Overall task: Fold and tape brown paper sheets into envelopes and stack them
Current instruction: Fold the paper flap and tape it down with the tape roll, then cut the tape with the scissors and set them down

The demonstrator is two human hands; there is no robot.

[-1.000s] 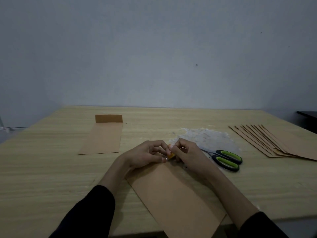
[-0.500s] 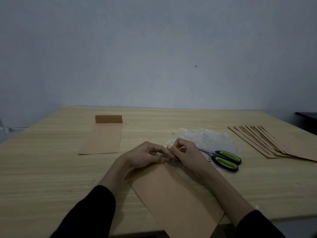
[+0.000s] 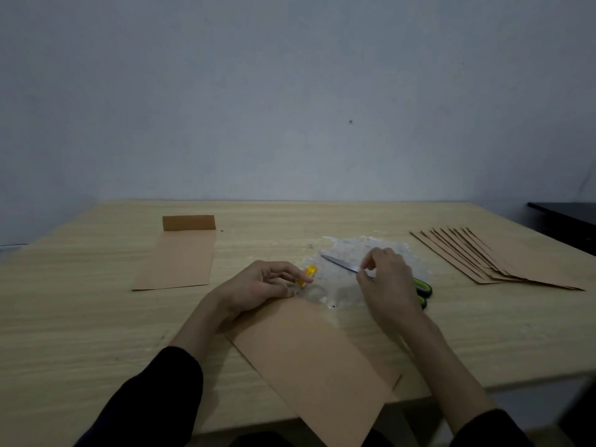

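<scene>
A folded brown paper sheet (image 3: 316, 356) lies slanted in front of me and hangs over the table's near edge. My left hand (image 3: 261, 285) rests at the sheet's far end and grips a small roll of tape with a yellow core (image 3: 308, 275). My right hand (image 3: 387, 282) is to the right of it, thumb and forefinger pinching what looks like the end of a clear tape strip, just above the blade of the scissors (image 3: 422, 290). The strip itself is too faint to make out.
A finished envelope (image 3: 180, 256) with its flap folded lies at the left. A fanned pile of several brown sheets (image 3: 496, 259) sits at the right. A crinkled clear plastic patch (image 3: 354, 253) lies under the scissors. The wooden table (image 3: 80, 317) ends close to me.
My hands were together at the sheet's far end; now the right hand has moved right, away from the left. The tape roll and the scissors' blade have come into sight.
</scene>
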